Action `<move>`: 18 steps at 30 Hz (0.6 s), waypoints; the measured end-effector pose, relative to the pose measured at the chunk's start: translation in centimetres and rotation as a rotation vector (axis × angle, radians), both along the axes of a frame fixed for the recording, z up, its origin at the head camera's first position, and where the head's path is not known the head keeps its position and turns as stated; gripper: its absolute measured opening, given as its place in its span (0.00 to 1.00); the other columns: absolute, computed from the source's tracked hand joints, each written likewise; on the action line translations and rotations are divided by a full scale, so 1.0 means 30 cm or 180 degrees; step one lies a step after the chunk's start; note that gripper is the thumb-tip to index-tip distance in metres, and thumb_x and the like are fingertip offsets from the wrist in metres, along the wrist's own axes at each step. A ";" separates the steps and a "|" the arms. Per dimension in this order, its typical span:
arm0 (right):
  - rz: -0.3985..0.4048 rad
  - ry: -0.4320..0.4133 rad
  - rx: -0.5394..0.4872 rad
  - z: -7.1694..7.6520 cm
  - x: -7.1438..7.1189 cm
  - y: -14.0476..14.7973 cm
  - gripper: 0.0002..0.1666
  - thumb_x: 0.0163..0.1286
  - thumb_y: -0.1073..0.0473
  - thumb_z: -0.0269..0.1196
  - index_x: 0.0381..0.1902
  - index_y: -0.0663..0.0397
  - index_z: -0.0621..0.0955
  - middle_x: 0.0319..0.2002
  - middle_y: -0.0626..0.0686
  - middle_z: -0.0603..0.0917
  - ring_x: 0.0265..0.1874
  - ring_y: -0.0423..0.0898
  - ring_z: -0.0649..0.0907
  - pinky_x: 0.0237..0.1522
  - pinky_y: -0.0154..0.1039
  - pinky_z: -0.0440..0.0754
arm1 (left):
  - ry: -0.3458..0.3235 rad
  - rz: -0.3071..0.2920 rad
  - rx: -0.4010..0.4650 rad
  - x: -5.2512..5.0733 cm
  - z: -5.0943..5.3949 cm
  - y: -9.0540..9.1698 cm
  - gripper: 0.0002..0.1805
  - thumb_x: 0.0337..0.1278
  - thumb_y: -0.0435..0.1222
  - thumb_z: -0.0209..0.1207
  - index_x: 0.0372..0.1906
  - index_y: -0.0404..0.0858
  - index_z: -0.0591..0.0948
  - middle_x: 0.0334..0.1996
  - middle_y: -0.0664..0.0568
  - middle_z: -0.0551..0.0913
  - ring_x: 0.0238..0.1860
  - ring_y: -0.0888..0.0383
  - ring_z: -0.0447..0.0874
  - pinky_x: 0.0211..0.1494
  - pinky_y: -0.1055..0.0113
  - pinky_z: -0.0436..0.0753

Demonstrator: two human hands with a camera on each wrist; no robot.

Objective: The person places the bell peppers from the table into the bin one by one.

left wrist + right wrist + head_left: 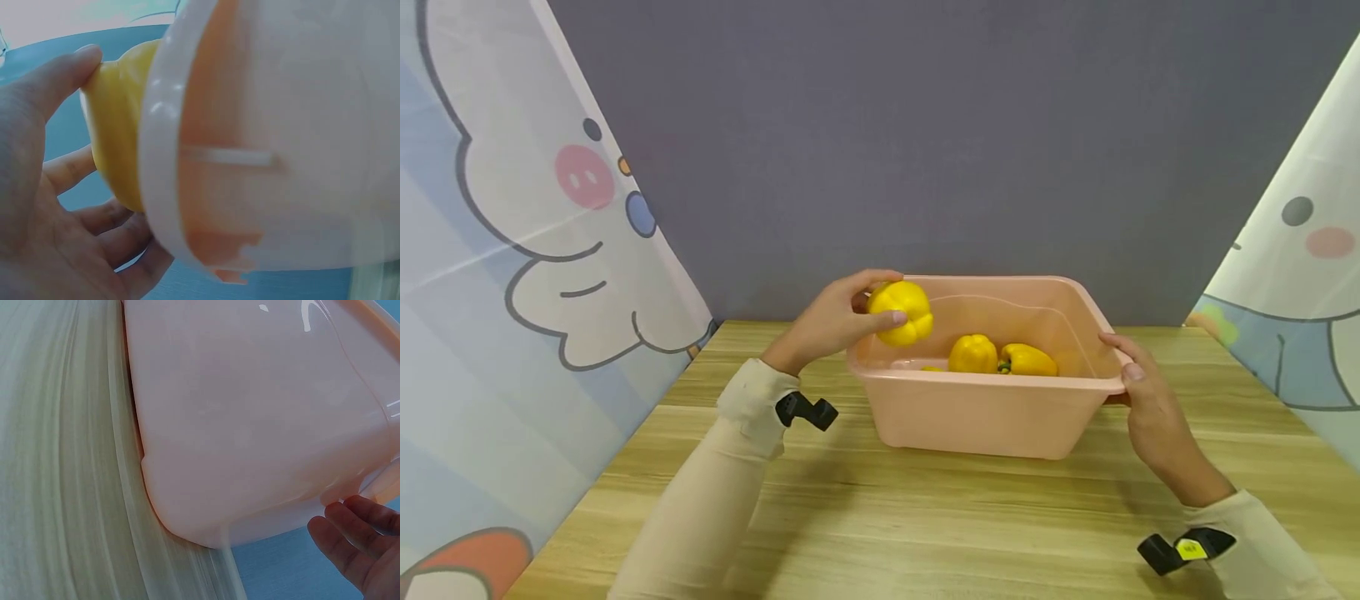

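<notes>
A yellow bell pepper [904,310] is held in my left hand [831,321], over the left rim of a pink plastic bin [977,417]. In the left wrist view the thumb and fingers go round the same pepper [115,125], partly hidden behind the bin's rim [164,119]. My right hand [1153,412] grips the bin's right rim, thumb on top and fingers beneath it. Inside the bin lie a yellow bell pepper [973,354] and another on its side [1030,360], its green stem showing. A sliver of yellow shows left of them, mostly hidden by the front wall.
The bin stands on a wood-grain table [880,517]. Behind it rises a dark grey panel [925,142]. Cartoon-printed sheets hang at the left [512,275] and right [1300,317]. A black wrist camera [805,410] sits on the left sleeve, another [1183,550] on the right.
</notes>
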State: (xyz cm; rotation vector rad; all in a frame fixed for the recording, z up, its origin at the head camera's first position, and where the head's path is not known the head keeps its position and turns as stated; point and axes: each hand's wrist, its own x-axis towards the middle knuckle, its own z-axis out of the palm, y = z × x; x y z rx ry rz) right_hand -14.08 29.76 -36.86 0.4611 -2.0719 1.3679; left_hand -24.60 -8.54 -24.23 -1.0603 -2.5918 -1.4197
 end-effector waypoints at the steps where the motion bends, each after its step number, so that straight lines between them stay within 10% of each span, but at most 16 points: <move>1: 0.0009 0.0003 0.0000 -0.002 0.000 0.000 0.27 0.84 0.59 0.33 0.74 0.62 0.64 0.63 0.45 0.69 0.42 0.37 0.79 0.41 0.26 0.76 | -0.0012 -0.0011 -0.0006 -0.003 0.006 0.002 0.34 0.58 0.50 0.69 0.69 0.48 0.74 0.52 0.52 0.81 0.46 0.54 0.85 0.48 0.58 0.83; 18: 0.0195 0.0028 -0.0232 -0.002 0.001 0.000 0.27 0.84 0.59 0.35 0.74 0.59 0.65 0.62 0.48 0.70 0.40 0.37 0.80 0.40 0.25 0.76 | 0.0116 0.0065 -0.0225 -0.025 0.087 0.025 0.33 0.58 0.55 0.67 0.67 0.51 0.76 0.51 0.54 0.81 0.46 0.55 0.82 0.49 0.57 0.81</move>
